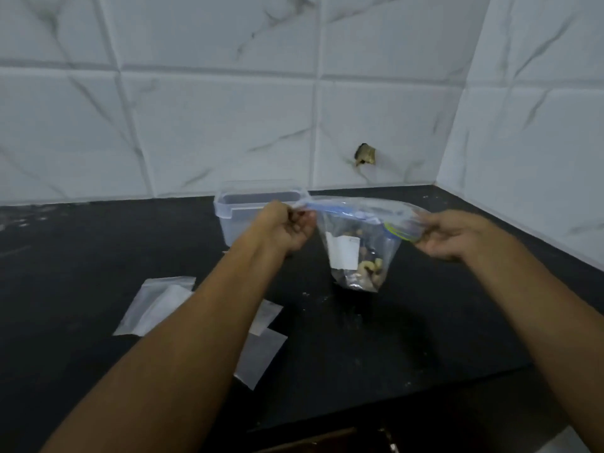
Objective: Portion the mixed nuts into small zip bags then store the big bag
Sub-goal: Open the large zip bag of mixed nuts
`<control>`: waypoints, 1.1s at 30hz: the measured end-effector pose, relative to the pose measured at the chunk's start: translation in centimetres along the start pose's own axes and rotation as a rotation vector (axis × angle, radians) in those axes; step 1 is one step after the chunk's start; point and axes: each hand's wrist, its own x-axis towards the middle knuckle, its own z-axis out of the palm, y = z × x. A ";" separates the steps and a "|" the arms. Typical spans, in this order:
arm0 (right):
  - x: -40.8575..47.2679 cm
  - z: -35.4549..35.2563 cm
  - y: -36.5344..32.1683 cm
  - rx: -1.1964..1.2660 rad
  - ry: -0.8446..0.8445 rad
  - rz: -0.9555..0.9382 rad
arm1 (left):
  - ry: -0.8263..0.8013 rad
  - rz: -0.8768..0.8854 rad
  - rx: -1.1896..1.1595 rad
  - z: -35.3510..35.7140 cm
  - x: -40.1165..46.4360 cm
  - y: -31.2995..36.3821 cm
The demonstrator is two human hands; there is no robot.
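A clear big zip bag with a white label and mixed nuts at its bottom hangs just above the black counter. My left hand pinches the left end of its blue zip strip. My right hand grips the right end, so the top is stretched between them. Several small clear zip bags lie flat on the counter at the left, partly hidden by my left forearm; another small bag lies nearer to me.
A clear lidless plastic container stands behind my left hand near the tiled wall. The wall has a broken hole. A side wall closes the counter on the right. The counter's front edge runs below my arms.
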 end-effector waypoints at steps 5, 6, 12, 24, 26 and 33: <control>0.3 1.5 1.3 -0.048 -0.040 0.088 | 0.000 0.006 0.193 -1.4 -0.9 -0.8; 0.1 1.6 1.1 -0.090 -0.075 0.077 | 0.020 0.034 0.303 -1.7 -1.0 -0.6; 0.1 3.0 -1.6 -1.045 -0.038 -0.271 | -0.057 0.519 1.082 -1.7 0.3 1.9; 0.6 7.0 -1.9 -1.046 -0.116 -0.569 | -0.136 0.454 1.075 1.7 2.3 2.1; 0.7 7.1 -1.5 -1.080 -0.035 -0.619 | -0.085 0.352 0.767 1.1 2.4 1.5; -0.9 8.0 1.2 -1.236 0.073 -0.393 | 0.055 0.138 0.293 -2.2 2.0 0.0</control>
